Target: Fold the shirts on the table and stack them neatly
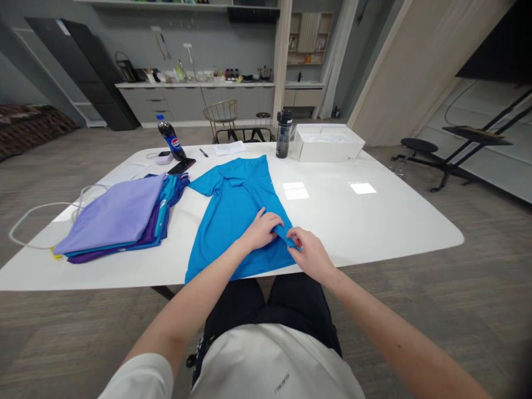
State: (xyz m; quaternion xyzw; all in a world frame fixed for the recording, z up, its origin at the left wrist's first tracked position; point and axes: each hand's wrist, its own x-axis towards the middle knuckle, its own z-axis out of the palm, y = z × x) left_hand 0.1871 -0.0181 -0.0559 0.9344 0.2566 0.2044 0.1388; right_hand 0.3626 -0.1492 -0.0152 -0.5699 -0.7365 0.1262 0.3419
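Observation:
A blue T-shirt (pixel 233 221) lies on the white table in front of me, its right side folded inward and one sleeve spread to the left. My left hand (pixel 262 229) grips part of the folded sleeve, fingers curled over the cloth. Close beside it, my right hand (pixel 310 252) pinches the same strip of cloth near the shirt's lower right edge. To the left rests a stack of folded clothes with a lavender garment (pixel 116 213) on top and blue and purple ones beneath.
The white table (pixel 374 221) carries a cola bottle (pixel 170 137), a phone (pixel 182 166), a pen (pixel 203 152) and a paper sheet (pixel 230 148). At its far side stand a dark water bottle (pixel 284 134) and a white box (pixel 326 145). A pale cable (pixel 37 210) loops by the clothes.

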